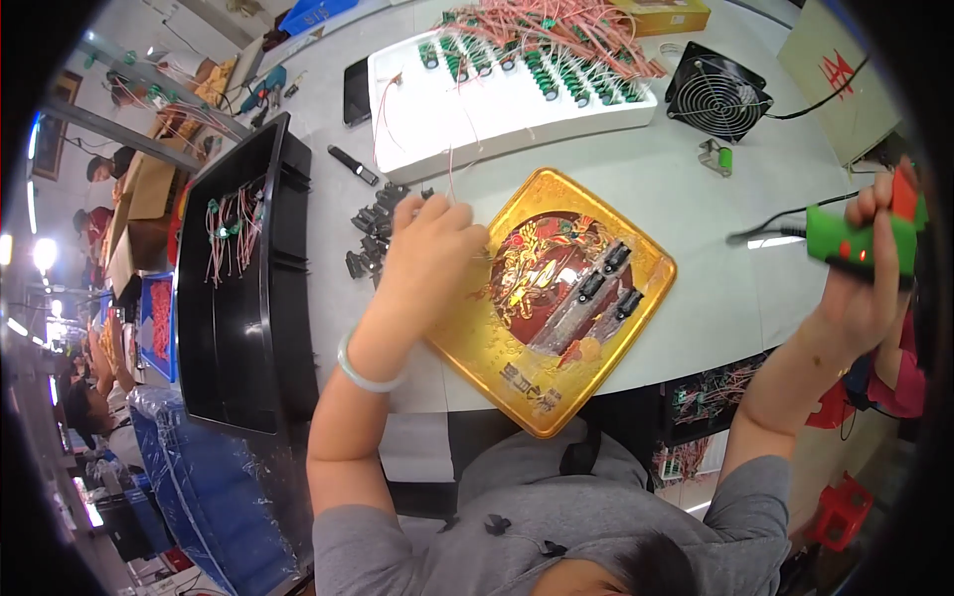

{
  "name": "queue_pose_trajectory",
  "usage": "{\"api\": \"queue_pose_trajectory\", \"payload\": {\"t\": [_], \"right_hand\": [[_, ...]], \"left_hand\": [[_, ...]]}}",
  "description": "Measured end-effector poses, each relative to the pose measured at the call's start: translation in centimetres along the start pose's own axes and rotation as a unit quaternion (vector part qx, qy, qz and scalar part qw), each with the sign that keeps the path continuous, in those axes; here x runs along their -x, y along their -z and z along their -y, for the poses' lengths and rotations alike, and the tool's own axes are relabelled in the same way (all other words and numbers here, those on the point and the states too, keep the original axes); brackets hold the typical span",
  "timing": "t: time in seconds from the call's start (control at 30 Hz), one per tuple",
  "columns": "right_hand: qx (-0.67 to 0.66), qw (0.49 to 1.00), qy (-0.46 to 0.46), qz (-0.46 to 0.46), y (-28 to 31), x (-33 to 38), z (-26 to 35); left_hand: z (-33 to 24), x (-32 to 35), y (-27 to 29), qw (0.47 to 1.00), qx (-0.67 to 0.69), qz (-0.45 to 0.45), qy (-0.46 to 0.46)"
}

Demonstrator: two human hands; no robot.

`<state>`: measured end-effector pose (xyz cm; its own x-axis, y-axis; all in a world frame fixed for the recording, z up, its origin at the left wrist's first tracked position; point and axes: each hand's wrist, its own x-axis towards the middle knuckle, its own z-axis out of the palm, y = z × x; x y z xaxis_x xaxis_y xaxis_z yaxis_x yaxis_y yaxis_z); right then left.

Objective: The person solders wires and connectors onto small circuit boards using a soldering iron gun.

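Observation:
My left hand [422,248] reaches over the left edge of a gold and red tin tray [636,308], fingers closed beside a pile of small black parts [373,233]; a thin red wire rises from its fingertips. Three small black parts [604,283] lie on the tray. My right hand [865,268] is raised at the far right, gripping a green hand tool with a red end [860,238] whose black cable runs off to the left.
A white foam board [437,129] holds rows of green parts with red wires. A black fan [717,96] stands at the back right. A long black tray [238,298] with wired parts lies at the left. Other people work at the far left.

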<state>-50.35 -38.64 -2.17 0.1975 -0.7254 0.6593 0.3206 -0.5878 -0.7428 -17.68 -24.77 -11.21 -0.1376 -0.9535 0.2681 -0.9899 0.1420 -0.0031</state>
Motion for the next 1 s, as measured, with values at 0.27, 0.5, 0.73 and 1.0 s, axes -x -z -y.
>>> {"api": "queue_pose_trajectory", "payload": {"t": [0.27, 0.5, 0.73, 1.0], "right_hand": [[0.012, 0.998, -0.003, -0.068, 4.3, 8.7, 2.4], [-0.033, 0.998, -0.016, -0.057, 4.7, 13.2, 3.2], [-0.103, 0.989, -0.091, -0.050, 1.0, 16.1, 3.6], [-0.183, 0.934, -0.304, 0.031, -5.2, 18.1, 3.9]], "left_hand": [[3.7, 0.7, 4.7, 0.814, 0.384, -0.411, 0.147], [1.1, 2.8, 8.7, 0.746, 0.522, -0.404, 0.092], [-7.3, 7.1, 9.9, 0.763, 0.611, -0.166, 0.132], [-12.6, 8.2, 4.6, 0.538, 0.823, 0.036, 0.180]]}}
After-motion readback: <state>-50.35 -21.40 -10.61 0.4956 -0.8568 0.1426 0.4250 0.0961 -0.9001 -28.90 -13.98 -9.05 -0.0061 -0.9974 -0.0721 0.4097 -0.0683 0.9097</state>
